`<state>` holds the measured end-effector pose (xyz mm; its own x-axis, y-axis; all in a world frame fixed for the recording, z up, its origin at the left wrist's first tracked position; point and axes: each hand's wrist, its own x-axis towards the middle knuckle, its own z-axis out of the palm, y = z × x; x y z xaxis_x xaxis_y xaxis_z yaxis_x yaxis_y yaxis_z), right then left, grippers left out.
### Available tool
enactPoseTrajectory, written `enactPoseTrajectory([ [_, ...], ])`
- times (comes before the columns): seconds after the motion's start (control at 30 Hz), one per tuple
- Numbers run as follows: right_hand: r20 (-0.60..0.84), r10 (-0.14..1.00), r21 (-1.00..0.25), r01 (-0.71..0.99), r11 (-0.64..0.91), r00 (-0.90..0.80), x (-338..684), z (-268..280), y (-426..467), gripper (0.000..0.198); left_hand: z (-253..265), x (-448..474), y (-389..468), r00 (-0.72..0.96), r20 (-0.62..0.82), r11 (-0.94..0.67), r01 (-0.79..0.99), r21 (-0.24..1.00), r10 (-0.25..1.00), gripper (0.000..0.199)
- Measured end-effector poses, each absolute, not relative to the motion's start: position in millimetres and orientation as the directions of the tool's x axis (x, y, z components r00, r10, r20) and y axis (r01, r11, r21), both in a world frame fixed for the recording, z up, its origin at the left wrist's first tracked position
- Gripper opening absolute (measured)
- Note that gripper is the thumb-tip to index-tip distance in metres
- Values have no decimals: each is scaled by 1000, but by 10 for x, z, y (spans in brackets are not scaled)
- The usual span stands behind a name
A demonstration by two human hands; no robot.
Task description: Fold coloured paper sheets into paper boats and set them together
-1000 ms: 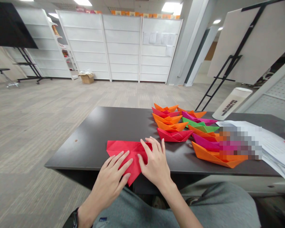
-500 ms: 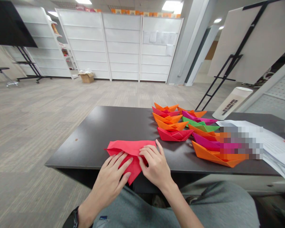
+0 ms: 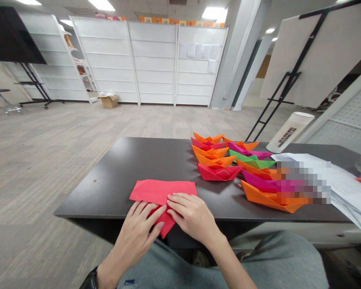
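A sheet of red paper (image 3: pixel 163 190), partly folded, lies at the front edge of the dark table. Its upper part is a flat band, and a pointed part reaches down past the edge. My left hand (image 3: pixel 141 230) rests on its lower left with the fingers spread. My right hand (image 3: pixel 194 216) lies across its right side, fingers stretched flat over the fold. Both hands press on the paper from above, and they cover much of its lower part. To the right stands a red paper boat (image 3: pixel 219 172), apart from my hands.
Several folded boats in orange, red, green and magenta stand in two rows, an orange boat (image 3: pixel 272 198) nearest. White papers (image 3: pixel 339 180) and a white cylinder (image 3: pixel 290 132) are on the right of the table (image 3: pixel 108 176). A pixelated patch hides part of that side.
The raised upper fold of the red paper now lies flat as a band. My right hand has moved slightly left and lies flatter on it. The view has shifted slightly.
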<state>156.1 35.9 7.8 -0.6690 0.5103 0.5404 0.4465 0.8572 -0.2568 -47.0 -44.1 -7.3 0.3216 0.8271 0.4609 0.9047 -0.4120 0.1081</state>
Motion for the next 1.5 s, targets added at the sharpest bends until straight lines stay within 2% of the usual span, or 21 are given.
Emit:
enactPoseTrajectory([
  [0.37,412,574,-312,482,819,-708,1604,184,320,28,15,-551,-520,324,652,-407,913,-26,686,37],
  [0.53,396,575,-328,474,817,-716,1602,193,326,25,152,-546,-508,449,517,-461,880,-115,729,47],
  [0.7,406,582,-344,472,812,-705,1597,199,320,25,76,-514,-478,399,442,-423,905,-50,803,42],
  [0.83,410,577,-339,470,815,-706,1597,197,322,23,16,-490,-480,352,450,-386,922,-16,821,41],
  [1.0,402,579,-343,470,814,-709,1605,192,332,25,18,-462,-472,397,430,-414,909,-60,810,51],
  [1.33,403,588,-377,458,805,-701,1611,203,322,22,28,-604,-487,385,392,-396,917,-56,836,60],
  [1.5,407,589,-368,464,806,-698,1614,199,320,22,72,-686,-516,382,430,-406,913,-41,818,64],
])
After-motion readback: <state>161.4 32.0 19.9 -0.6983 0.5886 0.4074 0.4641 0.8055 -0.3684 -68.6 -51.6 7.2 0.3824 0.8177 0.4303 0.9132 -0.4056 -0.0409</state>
